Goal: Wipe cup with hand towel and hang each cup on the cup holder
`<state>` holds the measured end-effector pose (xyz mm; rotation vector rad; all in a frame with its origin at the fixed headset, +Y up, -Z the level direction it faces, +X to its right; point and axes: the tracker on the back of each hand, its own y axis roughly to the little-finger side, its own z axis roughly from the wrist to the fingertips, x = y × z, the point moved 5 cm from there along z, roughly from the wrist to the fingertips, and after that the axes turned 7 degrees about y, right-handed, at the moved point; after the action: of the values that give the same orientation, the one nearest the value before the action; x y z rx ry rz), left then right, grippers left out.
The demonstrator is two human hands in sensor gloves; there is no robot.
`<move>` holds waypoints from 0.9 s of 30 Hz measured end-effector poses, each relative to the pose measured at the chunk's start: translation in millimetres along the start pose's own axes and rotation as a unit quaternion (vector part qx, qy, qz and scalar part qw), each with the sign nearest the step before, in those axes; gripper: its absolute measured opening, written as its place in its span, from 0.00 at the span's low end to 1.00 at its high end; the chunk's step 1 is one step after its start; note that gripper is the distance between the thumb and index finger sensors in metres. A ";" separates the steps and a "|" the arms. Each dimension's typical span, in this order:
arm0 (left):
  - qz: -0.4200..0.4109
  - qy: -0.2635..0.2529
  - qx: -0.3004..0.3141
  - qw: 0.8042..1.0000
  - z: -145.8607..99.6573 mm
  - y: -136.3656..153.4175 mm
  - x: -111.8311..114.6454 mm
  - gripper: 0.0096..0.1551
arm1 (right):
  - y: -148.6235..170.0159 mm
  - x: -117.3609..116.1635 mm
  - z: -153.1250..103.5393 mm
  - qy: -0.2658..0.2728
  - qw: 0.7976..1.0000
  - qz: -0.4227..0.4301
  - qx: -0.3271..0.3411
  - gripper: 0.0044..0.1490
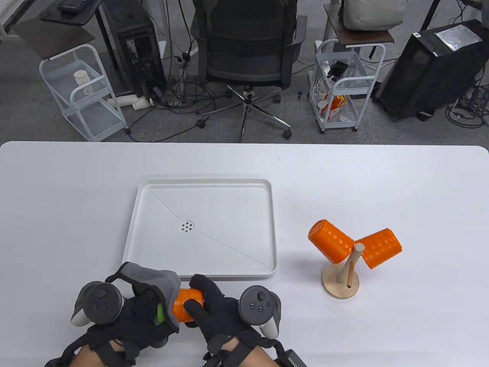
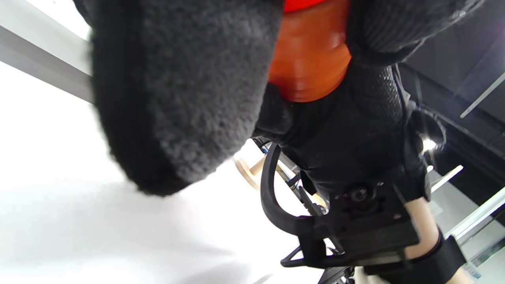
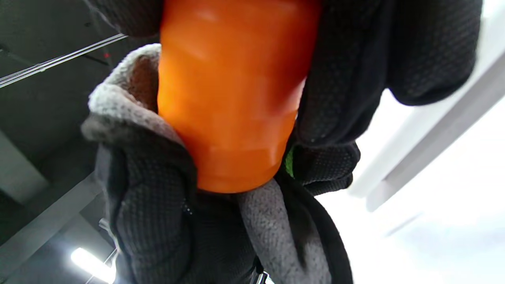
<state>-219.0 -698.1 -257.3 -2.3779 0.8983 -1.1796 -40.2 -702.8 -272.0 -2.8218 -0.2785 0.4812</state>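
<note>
Hands: the right hand (image 1: 214,306) grips an orange cup (image 1: 188,306) lying sideways near the table's (image 1: 57,198) front edge; the left hand (image 1: 141,317) holds a grey hand towel (image 1: 153,279) wrapped over the cup's end.
Holder: a wooden cup holder (image 1: 341,281) carries two orange cups (image 1: 331,241) (image 1: 379,247), tilted outward.
Tray: a white tray (image 1: 202,227) sits just beyond the hands.
Background: an office chair (image 1: 246,42) between wire carts.

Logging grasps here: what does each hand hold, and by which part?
Right hand grips the orange cup round its side; left hand holds the grey towel over its end.
</note>
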 end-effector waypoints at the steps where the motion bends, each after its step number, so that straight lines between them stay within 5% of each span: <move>1: 0.006 0.002 -0.001 1.000 0.3 -0.8 0.9 0.52 | 1.6 0.0 0.0 -0.002 1.000 0.005 -0.007 0.49; 17: 0.241 0.018 -0.010 0.970 2.3 -33.7 18.2 0.54 | 31.7 3.8 -1.7 -0.021 0.989 0.065 -0.131 0.53; 23: 0.176 -0.006 -0.008 0.984 2.0 -24.9 13.1 0.53 | 17.8 3.5 -0.3 -0.008 0.997 0.039 -0.066 0.52; 27: 0.047 -0.014 0.005 0.999 3.0 -8.0 9.0 0.53 | -2.2 3.6 -0.6 0.009 0.999 -0.023 0.027 0.51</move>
<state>-209.3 -698.1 -249.5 -2.3102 0.9818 -1.1100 -36.9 -700.0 -271.9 -2.7600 -0.3224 0.4475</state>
